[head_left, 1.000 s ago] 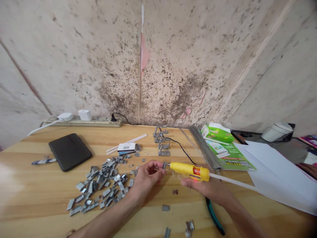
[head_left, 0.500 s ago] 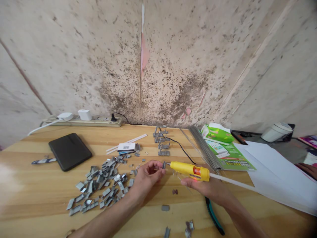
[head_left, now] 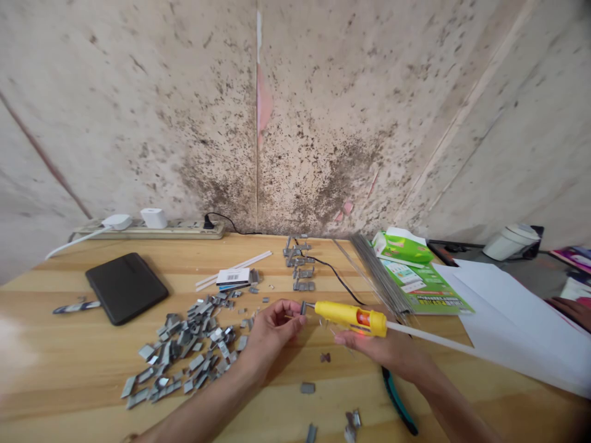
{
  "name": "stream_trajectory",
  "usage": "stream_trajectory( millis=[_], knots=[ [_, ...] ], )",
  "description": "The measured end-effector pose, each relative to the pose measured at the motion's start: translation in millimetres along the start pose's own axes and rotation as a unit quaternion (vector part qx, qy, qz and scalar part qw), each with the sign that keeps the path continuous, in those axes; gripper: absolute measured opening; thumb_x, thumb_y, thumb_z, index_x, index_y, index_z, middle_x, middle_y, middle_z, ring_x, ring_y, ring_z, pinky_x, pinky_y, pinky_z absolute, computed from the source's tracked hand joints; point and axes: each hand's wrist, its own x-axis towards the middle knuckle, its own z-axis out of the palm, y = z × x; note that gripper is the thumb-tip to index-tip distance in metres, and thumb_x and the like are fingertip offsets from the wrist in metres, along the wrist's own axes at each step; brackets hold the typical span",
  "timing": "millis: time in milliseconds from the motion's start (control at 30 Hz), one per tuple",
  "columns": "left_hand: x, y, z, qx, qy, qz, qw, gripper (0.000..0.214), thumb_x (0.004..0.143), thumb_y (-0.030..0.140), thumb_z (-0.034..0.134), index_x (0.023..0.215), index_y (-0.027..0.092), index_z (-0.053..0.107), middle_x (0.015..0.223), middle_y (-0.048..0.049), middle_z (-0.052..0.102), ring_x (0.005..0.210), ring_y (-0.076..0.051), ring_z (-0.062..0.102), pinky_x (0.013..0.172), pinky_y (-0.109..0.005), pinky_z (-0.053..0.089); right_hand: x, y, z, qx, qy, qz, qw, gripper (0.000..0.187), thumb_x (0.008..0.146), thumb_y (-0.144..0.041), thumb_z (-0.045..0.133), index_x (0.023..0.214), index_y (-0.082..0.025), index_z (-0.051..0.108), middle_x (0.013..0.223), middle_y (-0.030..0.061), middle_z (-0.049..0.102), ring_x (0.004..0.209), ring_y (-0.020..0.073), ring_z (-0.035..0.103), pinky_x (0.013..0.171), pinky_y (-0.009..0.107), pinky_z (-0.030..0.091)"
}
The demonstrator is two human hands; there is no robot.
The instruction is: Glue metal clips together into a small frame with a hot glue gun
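Between the thumb and fingers of my left hand [head_left: 277,326] is a small grey metal piece [head_left: 303,308], held up above the wooden table. My right hand [head_left: 383,347] is wrapped round a yellow hot glue gun [head_left: 351,316]. The gun's nozzle points left and meets the metal piece, or comes very close to it. A long white glue stick [head_left: 429,335] runs out of the gun's back, and a light glows red near its handle. Left of my left hand spreads a loose pile of similar grey metal pieces [head_left: 194,344].
Assembled metal pieces [head_left: 303,272] stand in a row at the back, beside a bundle of thin rods [head_left: 378,274]. Teal-handled pliers [head_left: 398,403] lie below my right hand. Around lie a black tablet-like slab [head_left: 127,288], power strip [head_left: 184,230], green tissue pack [head_left: 401,247] and white paper [head_left: 517,320].
The whole view has shifted slightly, so things sit a little further left. Both hands keep the same hold, with the nozzle still at the metal piece.
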Motion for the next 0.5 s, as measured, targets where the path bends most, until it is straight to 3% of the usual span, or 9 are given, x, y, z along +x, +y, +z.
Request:
stream_trajectory(
  millis=[167, 333, 500],
  knots=[
    [-1, 1, 0.5, 0.005, -0.002, -0.002, 1.0, 0.034, 0.054, 0.033, 0.081, 0.074, 0.013, 0.062, 0.058, 0.0027, 0.057, 0.051, -0.007, 0.044, 0.047, -0.017, 0.034, -1, -9, -4, -0.003, 0.002, 0.016, 1.0, 0.027, 0.066, -0.045, 0.064, 0.061, -0.018, 0.062, 0.056, -0.0024, 0.052, 0.055, 0.0122, 0.047, 0.05, 0.021, 0.038],
    [-3, 6, 1.3, 0.008, 0.007, 0.012, 1.0, 0.03, 0.056, 0.031, 0.08, 0.074, 0.013, 0.064, 0.061, 0.0011, 0.058, 0.054, -0.008, 0.048, 0.049, -0.017, 0.036, -1, -1, -3, 0.006, -0.007, 0.038, 0.999, 0.029, 0.066, -0.048, 0.065, 0.069, -0.019, 0.063, 0.06, -0.0024, 0.053, 0.056, 0.0116, 0.046, 0.048, 0.021, 0.035],
    [-5, 9, 0.8, -0.008, 0.009, -0.022, 1.0, 0.029, 0.057, 0.03, 0.08, 0.076, 0.014, 0.066, 0.063, 0.0012, 0.059, 0.055, -0.009, 0.049, 0.052, -0.018, 0.041, 2, 4, 0, 0.019, -0.004, 0.043, 0.999, 0.033, 0.065, -0.05, 0.065, 0.063, -0.019, 0.058, 0.056, -0.0035, 0.05, 0.054, 0.0102, 0.043, 0.046, 0.02, 0.031]
  ],
)
